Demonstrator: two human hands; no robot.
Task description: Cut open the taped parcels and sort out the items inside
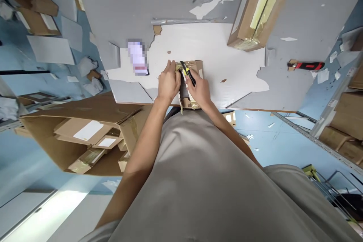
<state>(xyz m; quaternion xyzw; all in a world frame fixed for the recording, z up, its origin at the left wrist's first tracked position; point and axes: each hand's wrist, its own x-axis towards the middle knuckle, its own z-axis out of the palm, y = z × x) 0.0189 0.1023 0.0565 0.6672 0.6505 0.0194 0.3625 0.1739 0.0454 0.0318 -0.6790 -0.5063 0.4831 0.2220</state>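
Note:
A small cardboard box point(200, 65) lies at the table's near edge, close to my body, with a dark gap along its left part and shiny tape on it. My left hand point(169, 83) is closed on the box's left edge; its fingertips are partly hidden. In my right hand point(200, 90) is a black and yellow utility knife point(187, 72), its blade pointing up and left over the top of the box. The right fingers are wrapped round the handle.
A long taped carton point(255, 19) stands at the back right. To the left lies a phone point(138, 58), its screen blurred. A red and black utility knife point(309, 65) rests at the far right. Below the table, a big open carton point(93, 109) holds several flat boxes.

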